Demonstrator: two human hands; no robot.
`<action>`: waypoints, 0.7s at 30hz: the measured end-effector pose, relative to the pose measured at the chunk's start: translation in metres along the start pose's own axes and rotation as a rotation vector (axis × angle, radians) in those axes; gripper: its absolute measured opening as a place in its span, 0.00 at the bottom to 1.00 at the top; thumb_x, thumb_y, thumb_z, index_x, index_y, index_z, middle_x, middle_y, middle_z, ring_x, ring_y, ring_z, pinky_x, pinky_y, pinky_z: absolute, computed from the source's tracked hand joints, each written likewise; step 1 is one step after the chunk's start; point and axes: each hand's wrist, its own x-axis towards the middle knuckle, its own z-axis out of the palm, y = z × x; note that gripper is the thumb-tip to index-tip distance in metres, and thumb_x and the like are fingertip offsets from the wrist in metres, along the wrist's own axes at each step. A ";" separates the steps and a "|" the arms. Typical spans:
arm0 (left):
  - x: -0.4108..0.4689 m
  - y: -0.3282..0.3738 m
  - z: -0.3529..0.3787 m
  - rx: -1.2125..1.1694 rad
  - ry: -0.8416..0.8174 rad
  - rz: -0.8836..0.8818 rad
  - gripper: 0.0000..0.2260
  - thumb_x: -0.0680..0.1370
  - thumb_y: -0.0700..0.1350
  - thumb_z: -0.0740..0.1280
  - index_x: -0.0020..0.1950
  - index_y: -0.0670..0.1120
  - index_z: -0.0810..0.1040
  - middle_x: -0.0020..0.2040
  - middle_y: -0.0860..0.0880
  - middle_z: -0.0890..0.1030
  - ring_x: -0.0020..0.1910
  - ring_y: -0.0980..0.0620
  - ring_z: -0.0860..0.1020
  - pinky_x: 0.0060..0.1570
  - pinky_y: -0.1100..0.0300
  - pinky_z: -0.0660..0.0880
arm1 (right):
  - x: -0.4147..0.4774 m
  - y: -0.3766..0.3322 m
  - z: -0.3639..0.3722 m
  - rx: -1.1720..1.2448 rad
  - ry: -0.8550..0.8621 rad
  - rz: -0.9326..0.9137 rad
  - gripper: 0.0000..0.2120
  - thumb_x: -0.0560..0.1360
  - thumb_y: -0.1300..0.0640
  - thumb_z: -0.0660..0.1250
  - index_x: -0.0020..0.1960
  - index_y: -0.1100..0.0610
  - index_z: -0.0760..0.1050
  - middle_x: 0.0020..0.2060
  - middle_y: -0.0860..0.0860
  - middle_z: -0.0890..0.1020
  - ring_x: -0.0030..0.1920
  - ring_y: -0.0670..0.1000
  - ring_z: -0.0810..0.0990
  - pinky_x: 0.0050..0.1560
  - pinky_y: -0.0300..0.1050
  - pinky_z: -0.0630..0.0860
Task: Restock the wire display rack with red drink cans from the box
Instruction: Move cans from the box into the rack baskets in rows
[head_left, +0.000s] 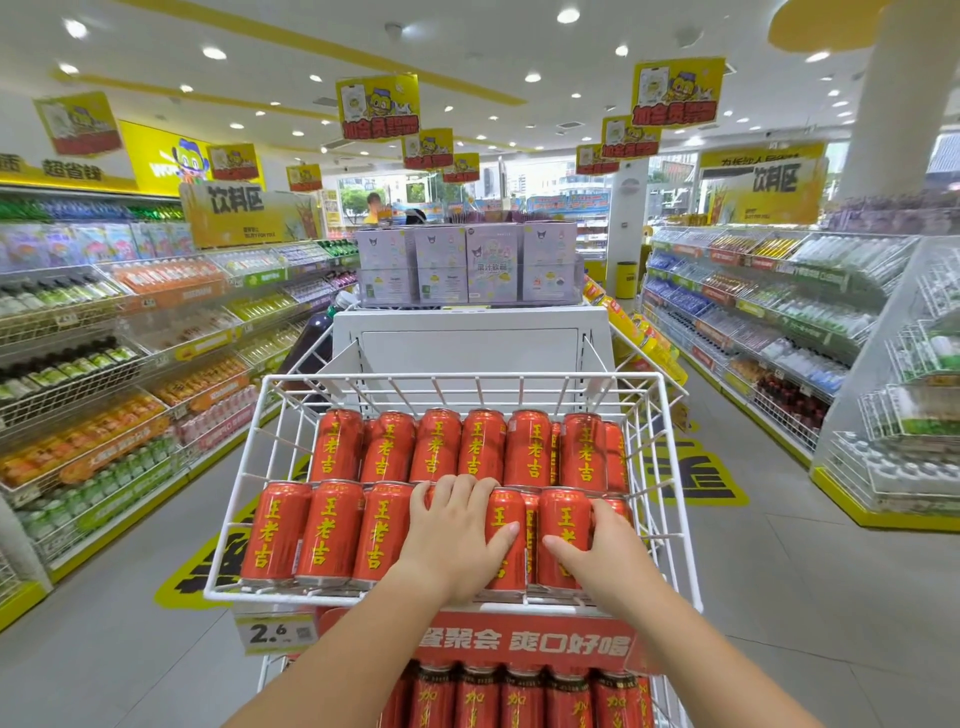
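**Both hands on the front row, top basket nearly full**

Just below the wire basket (467, 378), nearest the person, a lower tier of cans (522, 696) stands packed. A red banner (519, 642) and a price tag (272, 634) hang off the basket's front edge.

Up into the basket now, with both arms reaching in over that edge. The left hand (457, 535) lies over a can just right of the basket's centre, fingers curled over its top end and thumb splayed against the neighbouring can. The right hand (610, 545) clamps the can at the basket's right end, fingers hooked over its top, thumb stretched inward. So each hand is closed on a can, and nothing is in the air.

The red cans (330, 530) fill the front row from side to side, and a second row sits higher behind it, also full across. The box is nowhere in sight.

My read is that this is the seating step, squaring the last cans into line. The next move calls for letting go without shifting the row, then heading back to the box. Any room left looks to be behind the back row, though I can't be sure.

Beyond the basket there's a white panel (467, 348), then stacked purple boxes (491, 265). Drink shelves (104, 364) run down either side of it. Far behind stands another person (374, 203).
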 end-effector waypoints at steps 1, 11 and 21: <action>0.001 0.000 -0.001 -0.003 -0.010 0.004 0.29 0.82 0.66 0.48 0.79 0.54 0.59 0.77 0.53 0.64 0.77 0.51 0.58 0.78 0.43 0.48 | 0.002 0.000 -0.002 -0.028 -0.005 -0.006 0.28 0.68 0.33 0.71 0.61 0.44 0.70 0.54 0.44 0.77 0.49 0.46 0.80 0.51 0.50 0.81; 0.014 -0.007 -0.007 0.030 -0.055 0.057 0.30 0.79 0.70 0.50 0.76 0.56 0.62 0.72 0.53 0.68 0.73 0.50 0.64 0.75 0.42 0.53 | 0.047 -0.017 -0.040 -0.052 0.134 0.043 0.35 0.75 0.37 0.66 0.72 0.59 0.65 0.65 0.55 0.74 0.62 0.56 0.75 0.56 0.48 0.73; 0.013 -0.012 0.005 0.047 0.029 0.119 0.39 0.78 0.74 0.43 0.74 0.51 0.72 0.67 0.50 0.76 0.69 0.46 0.74 0.72 0.41 0.58 | 0.096 -0.026 -0.036 -0.158 0.117 0.092 0.27 0.75 0.44 0.69 0.67 0.59 0.67 0.60 0.57 0.75 0.59 0.58 0.78 0.58 0.52 0.77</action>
